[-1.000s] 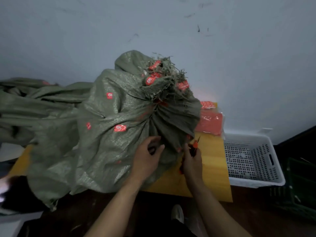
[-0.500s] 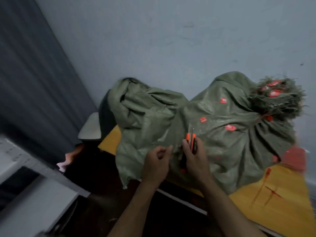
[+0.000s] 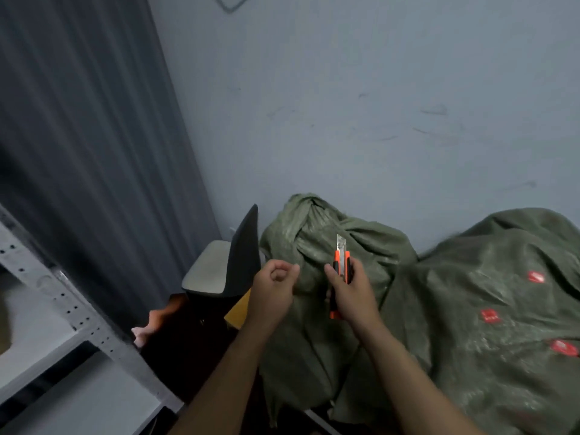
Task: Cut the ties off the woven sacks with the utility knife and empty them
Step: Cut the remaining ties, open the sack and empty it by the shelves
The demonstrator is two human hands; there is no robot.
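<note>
A second ago both hands were down at the tied top of the big woven sack [image 3: 502,293] with the red stickers, and the knife was right by the tie. Now the head has turned left and that tied top is out of the picture, so I cannot tell if the tie got cut. The hands have come away from it and are up in front of the other green sack [image 3: 314,233], the one with a twisted top, next to a chair [image 3: 241,262]. The right hand [image 3: 353,296] grips the orange utility knife [image 3: 342,271], with its blade out and pointing up. The left hand [image 3: 274,290] is curled in a loose fist and I see nothing in it. I think the cutting has stopped for now, and the big sack looks full, so it is not emptied yet
</note>
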